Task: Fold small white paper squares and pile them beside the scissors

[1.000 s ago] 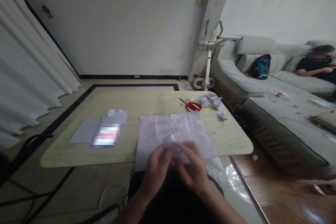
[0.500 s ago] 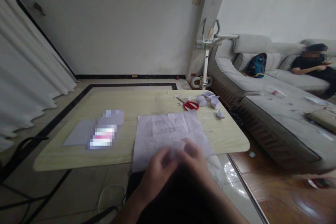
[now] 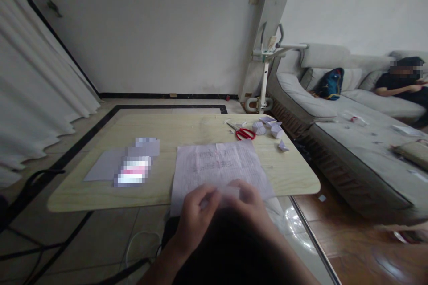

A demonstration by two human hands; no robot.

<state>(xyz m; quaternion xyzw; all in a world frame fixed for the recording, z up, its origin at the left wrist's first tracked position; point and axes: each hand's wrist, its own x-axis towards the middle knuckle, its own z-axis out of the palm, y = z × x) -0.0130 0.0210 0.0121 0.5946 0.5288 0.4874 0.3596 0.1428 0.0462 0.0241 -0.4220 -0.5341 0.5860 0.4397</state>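
Observation:
Between my two hands is a small piece of white paper, blurred, its folds too smeared to make out. My left hand pinches its left side with thumb and fingers. On the other side my right hand has its fingers closed round the paper. Both hands are over the near edge of a large creased printed sheet, which lies on the table and hangs a little over its front edge. Red-handled scissors lie beyond the sheet, beside several folded paper pieces.
The pale wooden table has rounded corners. At its left lie white paper and a lit, pixelated object. A grey sofa stands at right, with a backpack and a seated person on it.
My hands have moved slightly apart, the left one a little to the left, with the small paper still between them. The whole view has shifted slightly.

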